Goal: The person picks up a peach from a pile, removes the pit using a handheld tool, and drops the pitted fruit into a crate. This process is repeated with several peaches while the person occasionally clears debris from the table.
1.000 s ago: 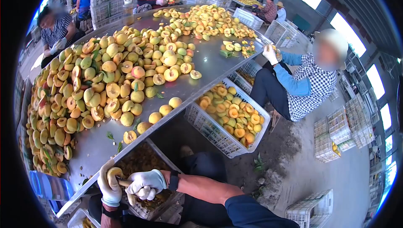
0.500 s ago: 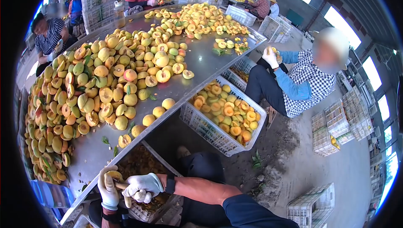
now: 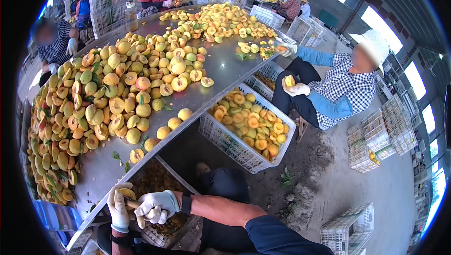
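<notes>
White crate (image 3: 221,137) at 3 o'clock of your hands, under worktop (image 3: 225,74) edge: full of halved peaches, cut faces mostly up. Second crate (image 3: 162,229) directly below hands: dark pits and scraps. No readable labels or writing.

Your left hand (image 3: 117,208) fingers wrapped round peach (image 3: 127,193) at 7 o'clock of frame, just off worktop edge. Your right hand (image 3: 156,206) fingers clenched on tool handle (image 3: 133,204); long axis roughly 3-to-9, tip into peach. Blade hidden, cannot tell shape.
</notes>
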A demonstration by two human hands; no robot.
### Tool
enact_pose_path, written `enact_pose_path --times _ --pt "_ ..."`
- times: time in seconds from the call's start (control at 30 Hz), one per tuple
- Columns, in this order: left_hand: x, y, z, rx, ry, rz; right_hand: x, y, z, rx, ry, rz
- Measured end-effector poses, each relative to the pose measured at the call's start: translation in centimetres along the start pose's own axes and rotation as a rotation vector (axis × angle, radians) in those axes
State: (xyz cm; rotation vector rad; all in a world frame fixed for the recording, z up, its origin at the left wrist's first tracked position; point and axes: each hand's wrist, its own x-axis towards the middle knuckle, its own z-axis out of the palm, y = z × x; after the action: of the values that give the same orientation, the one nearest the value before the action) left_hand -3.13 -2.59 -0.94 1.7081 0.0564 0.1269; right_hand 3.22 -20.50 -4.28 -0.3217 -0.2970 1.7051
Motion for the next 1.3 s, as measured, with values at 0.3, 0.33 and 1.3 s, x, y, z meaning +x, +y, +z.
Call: enact_pose_path --times 0.3,0.33,1.3 --pt "-1.8 -0.6 -0.4 0.037 -0.026 -0.049 0.0 1.1 0.5 0.032 0.006 0.068" --pt "-1.6 -0.8 -0.3 0.039 -0.024 -0.048 -0.2 1.1 0.5 0.039 0.013 0.06" --pt "-6.5 -0.5 -0.8 0.937 0.065 0.288 -0.7 0.9 1.9 -2.06 1.001 0.404"
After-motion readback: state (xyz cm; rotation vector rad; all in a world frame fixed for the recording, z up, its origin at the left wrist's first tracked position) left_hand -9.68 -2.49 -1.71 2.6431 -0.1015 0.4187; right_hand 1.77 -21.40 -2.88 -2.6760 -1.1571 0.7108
